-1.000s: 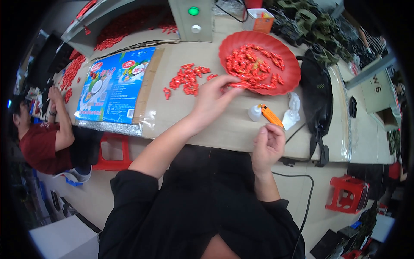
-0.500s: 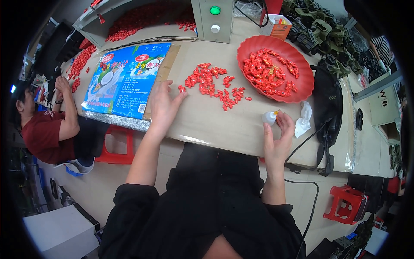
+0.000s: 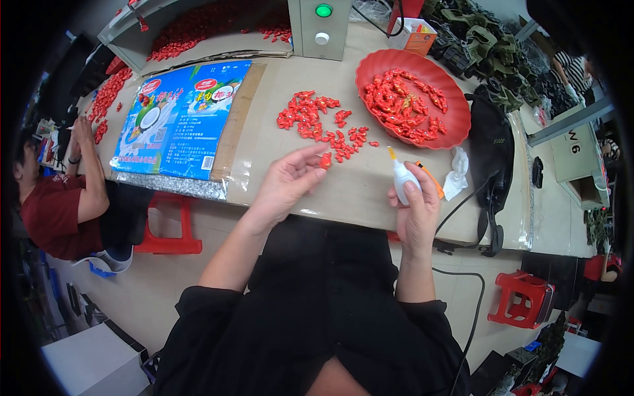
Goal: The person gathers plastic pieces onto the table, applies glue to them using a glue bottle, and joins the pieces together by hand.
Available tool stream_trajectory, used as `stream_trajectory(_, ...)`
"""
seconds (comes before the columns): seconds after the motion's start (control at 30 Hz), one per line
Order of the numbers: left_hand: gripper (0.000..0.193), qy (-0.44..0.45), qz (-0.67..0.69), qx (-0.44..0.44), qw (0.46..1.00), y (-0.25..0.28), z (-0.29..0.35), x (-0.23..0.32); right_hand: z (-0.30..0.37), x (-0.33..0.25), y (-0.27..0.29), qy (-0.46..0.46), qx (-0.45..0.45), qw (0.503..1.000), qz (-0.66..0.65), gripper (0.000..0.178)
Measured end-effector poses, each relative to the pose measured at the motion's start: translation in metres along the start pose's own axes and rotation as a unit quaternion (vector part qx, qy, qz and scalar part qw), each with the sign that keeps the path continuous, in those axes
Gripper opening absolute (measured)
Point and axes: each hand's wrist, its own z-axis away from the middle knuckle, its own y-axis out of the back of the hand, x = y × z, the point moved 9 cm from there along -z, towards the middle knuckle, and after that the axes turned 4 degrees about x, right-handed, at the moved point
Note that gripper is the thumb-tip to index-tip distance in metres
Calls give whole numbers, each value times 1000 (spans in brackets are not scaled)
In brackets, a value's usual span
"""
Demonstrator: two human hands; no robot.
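Between the thumb and finger of my left hand (image 3: 281, 188) is a small glossy red figure-like piece (image 3: 325, 160), its exact kind too small to tell. My right hand (image 3: 420, 214) grips a white squeeze bottle (image 3: 404, 179) with a yellow nozzle pointing up and a little left. The nozzle is apart from the red piece. A loose pile of similar red pieces (image 3: 305, 113) lies on the tabletop just beyond my left hand. Past the bottle, a red scalloped bowl (image 3: 452, 89) holds many more of them. An orange object (image 3: 432, 181) shows partly behind my right fingers.
Crumpled white tissue (image 3: 457, 175) and a black bag (image 3: 494, 152) lie on the right. A blue printed cardboard sheet (image 3: 172, 125) covers the left side. A grey post with a green button (image 3: 321, 30) stands at the back. Someone in a dark red shirt sits at far left.
My left hand has moved right and nearer to the bottle, with the red piece in its fingertips. My right hand has turned the bottle so its nozzle points up. The view has shifted slightly.
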Motion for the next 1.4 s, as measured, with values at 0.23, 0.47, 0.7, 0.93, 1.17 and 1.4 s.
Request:
stream_trajectory(0.23, 28, -49, 25, -57, 997, -29, -10, -10, -15, 19, -4, -35, -10, 986, -161, 30)
stream_trajectory(0.47, 26, -102, -12, -20, 995, -25, -10, -13, -14, 15, -15, 29, -17, 994, -102, 25)
stream_trajectory(0.7, 25, -130, -53, -2, 990, -24, -9, -10, 1, 1, -21, 182, -29, 980, 70, 26)
stream_trajectory(0.93, 26, -112, -47, -4, 993, -25, -8, -12, 10, -2, -24, 252, -40, 950, 182, 26)
stream_trajectory(1.17, 27, -120, -66, -2, 991, -26, -7, -10, 9, 1, -23, 249, -43, 947, 200, 28)
stream_trajectory(1.4, 27, -125, -75, -1, 989, -26, -7, -9, 8, 2, -22, 250, -43, 945, 205, 29)
